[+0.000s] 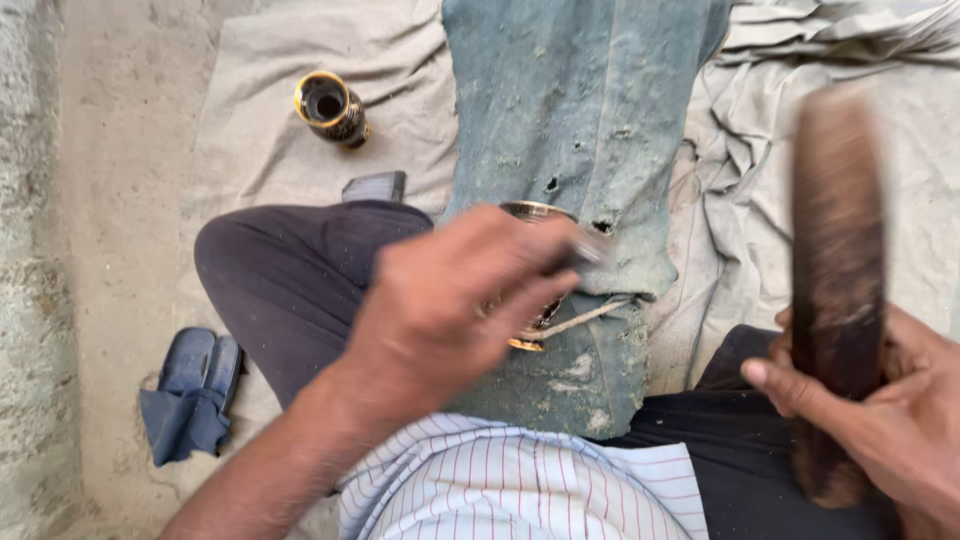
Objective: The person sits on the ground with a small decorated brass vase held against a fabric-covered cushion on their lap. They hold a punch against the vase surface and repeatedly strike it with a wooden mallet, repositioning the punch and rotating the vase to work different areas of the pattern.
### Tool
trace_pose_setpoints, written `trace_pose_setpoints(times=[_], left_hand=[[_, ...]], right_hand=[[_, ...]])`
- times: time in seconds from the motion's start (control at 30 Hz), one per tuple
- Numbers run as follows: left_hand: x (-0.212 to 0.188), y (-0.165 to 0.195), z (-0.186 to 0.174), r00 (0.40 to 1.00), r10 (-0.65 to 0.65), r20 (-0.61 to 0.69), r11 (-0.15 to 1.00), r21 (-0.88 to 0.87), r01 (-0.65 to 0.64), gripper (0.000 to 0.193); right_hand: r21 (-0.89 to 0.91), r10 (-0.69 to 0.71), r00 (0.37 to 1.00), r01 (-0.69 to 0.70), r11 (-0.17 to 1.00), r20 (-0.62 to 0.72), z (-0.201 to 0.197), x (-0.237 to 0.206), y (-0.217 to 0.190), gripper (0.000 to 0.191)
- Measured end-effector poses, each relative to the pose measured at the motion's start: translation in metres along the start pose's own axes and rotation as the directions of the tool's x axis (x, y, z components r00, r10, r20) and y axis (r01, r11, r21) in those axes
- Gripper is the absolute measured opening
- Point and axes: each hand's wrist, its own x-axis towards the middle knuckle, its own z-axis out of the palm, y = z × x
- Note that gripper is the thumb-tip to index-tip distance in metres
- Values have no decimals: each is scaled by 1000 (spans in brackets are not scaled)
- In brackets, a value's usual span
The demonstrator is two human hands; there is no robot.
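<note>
Gripping a dark wooden mallet [838, 290] in the right hand [880, 420], lower right, fingers closed. Pinning a brass-rimmed piece [532, 280] at centre under the left hand [455, 300], clasped around a thin tool. Better keeping fingertips off the rim. Leaving open cloth [820, 150] upper right, a small vase [332, 108] upper left.

The left hand [455, 305] grips a small brass-rimmed vessel [535, 275] against a worn, dusty blue cloth [590, 120] draped over the lap. The right hand [890, 410] holds a long dark wooden tool [838, 250], blurred. A dark gold-rimmed vase [330, 108] lies on the grey sheet [250, 140] near the knee.
</note>
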Motion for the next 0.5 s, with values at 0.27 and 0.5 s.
trace_pose_setpoints(times=[0.27,0.5], left_hand=[[-41,-45,-20,833,-553,26,693,-541,477,37],[-45,-41,-5,925,-380,-12,807,-493,325,37]], right_hand=[[849,-54,990,-82,522,129,20,19,35,44],[798,-26,999,-3,603,24,34,22,7,40]])
